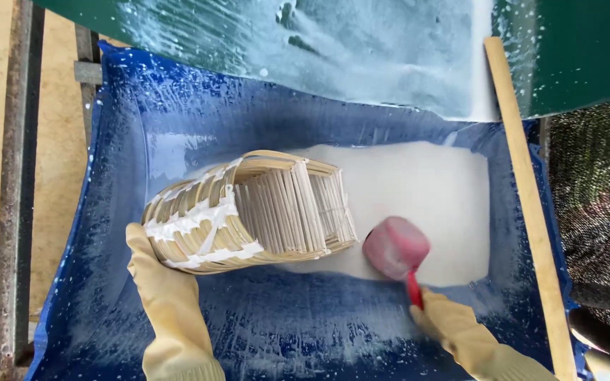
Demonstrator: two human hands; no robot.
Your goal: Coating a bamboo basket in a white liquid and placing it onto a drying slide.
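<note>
Basketwork of pale split bamboo, a woven round basket point(248, 210) streaked with white liquid, is held on its side over the middle of a blue plastic-lined trough point(305, 331). Its rim is gripped from below by the left hand point(151, 262), gloved in yellowish rubber, the fingers closed around the woven edge at the basket's left end. The tilt appears to be kept so that the slatted base faces the pool and any run-off falls back into the trough rather than outside it.

Just to the right of the basket, a small pink plastic scoop point(395, 247) with a red handle is dipped at the edge of the milky white liquid point(418, 197) that lies in the right half of the trough. The handle is clasped by the right hand point(440, 319), also gloved, closed tightly around it; the scoop's bowl touches the liquid's surface, well placed for lifting the liquid towards the basket.

White splashes are spread over the blue lining and up a dark green sloping board point(361, 49) at the far end. A long pale wooden batten point(529, 212) is laid along the trough's right edge, and a rusty metal frame point(15, 176) runs down the left, with sandy ground beyond.
</note>
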